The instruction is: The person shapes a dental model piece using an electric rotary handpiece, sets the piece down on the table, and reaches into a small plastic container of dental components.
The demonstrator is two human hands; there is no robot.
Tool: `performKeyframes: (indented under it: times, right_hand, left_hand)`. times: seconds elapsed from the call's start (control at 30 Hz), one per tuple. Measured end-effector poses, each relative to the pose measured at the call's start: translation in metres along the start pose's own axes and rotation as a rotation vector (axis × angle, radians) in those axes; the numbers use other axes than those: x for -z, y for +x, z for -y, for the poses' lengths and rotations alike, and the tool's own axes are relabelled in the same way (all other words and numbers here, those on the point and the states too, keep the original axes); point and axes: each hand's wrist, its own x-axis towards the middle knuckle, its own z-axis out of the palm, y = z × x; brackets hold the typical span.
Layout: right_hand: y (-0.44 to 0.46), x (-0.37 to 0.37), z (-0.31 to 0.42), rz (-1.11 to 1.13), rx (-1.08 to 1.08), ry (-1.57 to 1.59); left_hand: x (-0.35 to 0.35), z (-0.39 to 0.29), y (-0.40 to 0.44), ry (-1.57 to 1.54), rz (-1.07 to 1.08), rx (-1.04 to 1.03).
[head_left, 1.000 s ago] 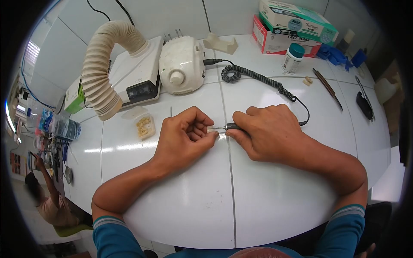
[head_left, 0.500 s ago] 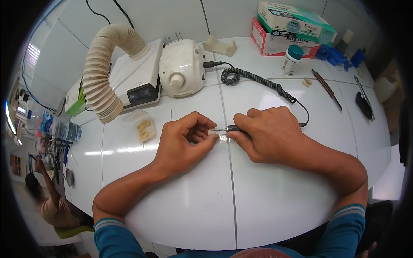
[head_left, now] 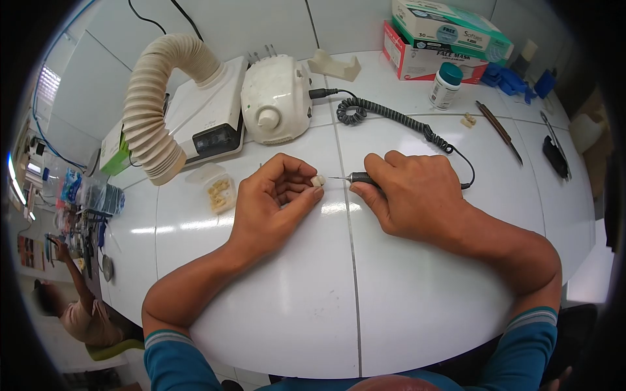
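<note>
Between the thumb and fingertips of my left hand (head_left: 274, 202) is a small cream tooth-shaped piece (head_left: 317, 180); part of it is covered by the fingers. My right hand (head_left: 417, 192) is wrapped round a dark rotary handpiece (head_left: 360, 178). Its thin metal bur (head_left: 338, 178) points left at the piece, with a small gap between them. From the handpiece, a black coiled cord (head_left: 398, 116) runs back to the white control unit (head_left: 276, 104).
A ribbed extraction hose (head_left: 147, 117) arches at the left over a white box. An open plastic container (head_left: 220, 194) holds yellowish pieces. Mask boxes (head_left: 437, 62), a white bottle (head_left: 446, 86) and a brown-handled tool (head_left: 499, 133) stand or lie behind. Another person (head_left: 85, 313) sits far left.
The bur has come away from the cream piece as my right hand shifted slightly right. My left hand moved a little up and left, and the piece is turned to show more.
</note>
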Motion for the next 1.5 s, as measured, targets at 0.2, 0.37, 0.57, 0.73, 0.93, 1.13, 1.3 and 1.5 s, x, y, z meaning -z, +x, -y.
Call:
performKeyframes:
  times: [0.2,0.37,0.57,0.73,0.93,1.13,1.3,1.5]
  right_hand:
    - [0.001,0.000,-0.002,0.000,0.016,0.012]
    - [0.001,0.000,-0.002,-0.002,0.039,0.003]
    - [0.000,-0.002,-0.004,0.001,0.049,0.017]
    - [-0.001,-0.001,-0.003,0.004,0.058,0.019]
    - [0.000,-0.001,-0.003,-0.015,0.065,0.009]
    - [0.000,-0.006,-0.003,-0.062,0.087,0.060]
    - [0.001,-0.006,-0.003,-0.072,0.085,0.045]
    - [0.002,-0.004,-0.002,-0.037,0.072,0.022]
  left_hand:
    - [-0.002,0.003,0.000,-0.021,-0.037,-0.029]
    - [0.000,0.002,0.000,0.023,-0.007,0.012]
    - [0.000,-0.006,-0.001,0.098,0.038,0.082]
    - [-0.002,-0.001,-0.002,0.170,0.052,-0.042]
    - [0.000,0.003,-0.002,0.021,0.057,-0.070]
    - [0.005,0.003,0.002,-0.147,0.089,-0.044]
    - [0.003,0.001,0.002,-0.146,0.108,-0.012]
    - [-0.001,-0.004,0.000,-0.061,0.097,-0.016]
